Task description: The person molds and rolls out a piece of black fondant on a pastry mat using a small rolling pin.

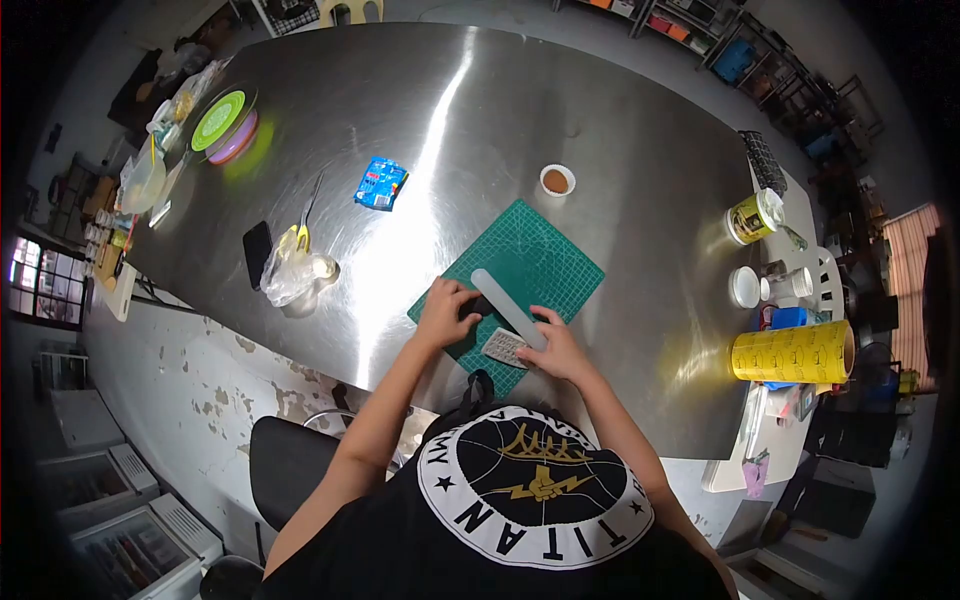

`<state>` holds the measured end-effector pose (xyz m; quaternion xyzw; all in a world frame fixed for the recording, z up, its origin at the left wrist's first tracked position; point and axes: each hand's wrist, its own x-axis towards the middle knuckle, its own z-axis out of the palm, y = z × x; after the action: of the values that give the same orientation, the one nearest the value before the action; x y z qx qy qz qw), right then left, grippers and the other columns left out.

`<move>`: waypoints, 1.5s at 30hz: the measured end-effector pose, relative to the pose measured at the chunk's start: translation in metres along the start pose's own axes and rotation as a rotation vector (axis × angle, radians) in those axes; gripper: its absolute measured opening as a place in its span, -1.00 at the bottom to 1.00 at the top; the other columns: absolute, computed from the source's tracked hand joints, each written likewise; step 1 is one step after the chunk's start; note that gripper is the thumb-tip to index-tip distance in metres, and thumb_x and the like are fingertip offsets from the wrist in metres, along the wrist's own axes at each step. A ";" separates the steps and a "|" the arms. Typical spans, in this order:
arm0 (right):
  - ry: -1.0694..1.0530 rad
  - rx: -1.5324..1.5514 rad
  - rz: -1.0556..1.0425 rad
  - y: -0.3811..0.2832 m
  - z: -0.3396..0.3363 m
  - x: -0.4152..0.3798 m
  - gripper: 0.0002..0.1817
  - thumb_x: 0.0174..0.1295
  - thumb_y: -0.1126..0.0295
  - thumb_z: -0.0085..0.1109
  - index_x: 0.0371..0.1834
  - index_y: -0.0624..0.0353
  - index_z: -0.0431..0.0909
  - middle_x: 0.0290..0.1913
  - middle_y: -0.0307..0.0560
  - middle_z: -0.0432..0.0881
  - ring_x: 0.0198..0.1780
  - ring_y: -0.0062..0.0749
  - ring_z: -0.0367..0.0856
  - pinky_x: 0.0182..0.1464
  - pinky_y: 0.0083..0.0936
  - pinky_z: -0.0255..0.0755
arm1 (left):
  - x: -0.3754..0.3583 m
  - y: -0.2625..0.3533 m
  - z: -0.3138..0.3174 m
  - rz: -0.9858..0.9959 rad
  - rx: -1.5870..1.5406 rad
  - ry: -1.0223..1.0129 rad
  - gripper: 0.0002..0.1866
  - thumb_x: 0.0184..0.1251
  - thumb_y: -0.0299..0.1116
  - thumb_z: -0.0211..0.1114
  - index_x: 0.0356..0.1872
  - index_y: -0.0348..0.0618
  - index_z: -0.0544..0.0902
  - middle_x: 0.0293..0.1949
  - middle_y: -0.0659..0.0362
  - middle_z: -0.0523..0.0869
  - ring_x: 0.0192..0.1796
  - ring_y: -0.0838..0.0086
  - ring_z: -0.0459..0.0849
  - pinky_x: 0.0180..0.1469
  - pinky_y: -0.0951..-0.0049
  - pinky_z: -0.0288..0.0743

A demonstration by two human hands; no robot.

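Grey patterned piece (503, 347) (flat) under right hand (556, 347) w/ pale ruler (508, 308).

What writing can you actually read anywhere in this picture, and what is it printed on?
"TITAN": white ring on the person's black shirt; the ring's other letters are cut off or unclear.
Yellow roll: rows of dark print, too small to read.
Blue packet: printing blurred, unreadable.
Yellow tin: label blurred, unreadable.
Green cutting mat: grid lines only, no readable numbers.
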<state>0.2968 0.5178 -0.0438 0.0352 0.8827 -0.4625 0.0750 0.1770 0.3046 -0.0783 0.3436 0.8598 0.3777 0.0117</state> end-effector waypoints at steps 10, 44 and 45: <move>0.066 0.454 0.351 0.015 -0.021 0.034 -0.77 0.06 0.48 0.27 -0.29 0.40 0.49 -0.43 -0.12 0.57 -0.62 -0.58 0.51 -0.59 -0.61 0.41 | -0.047 0.036 0.033 -0.258 -0.015 0.178 -0.59 -0.18 -0.20 0.42 -0.27 -0.20 0.63 -0.40 0.06 0.52 -0.18 0.16 0.51 0.28 -0.09 0.06; 0.157 -0.211 -0.039 -0.024 0.012 0.008 -0.58 0.14 0.16 0.15 -0.02 0.20 0.51 -0.16 -0.01 0.46 -0.26 -0.09 0.57 -0.20 -0.28 0.47 | 0.016 0.024 -0.005 -0.279 -0.331 0.436 -0.67 0.13 -0.39 0.17 -0.05 -0.23 0.49 -0.10 0.02 0.50 0.04 0.19 0.42 0.15 0.27 0.23; 0.142 -0.247 -0.012 -0.028 0.018 0.009 -0.57 0.14 0.17 0.15 0.01 0.20 0.50 -0.16 -0.02 0.46 -0.23 -0.11 0.56 -0.18 -0.28 0.46 | 0.025 0.027 -0.007 -0.284 -0.331 0.437 -0.67 0.13 -0.39 0.17 -0.05 -0.23 0.49 -0.10 0.02 0.50 0.04 0.19 0.42 0.15 0.27 0.23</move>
<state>0.2864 0.4875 -0.0328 0.0533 0.9363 -0.3470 0.0136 0.1715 0.3286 -0.0497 0.1241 0.8081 0.5722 -0.0651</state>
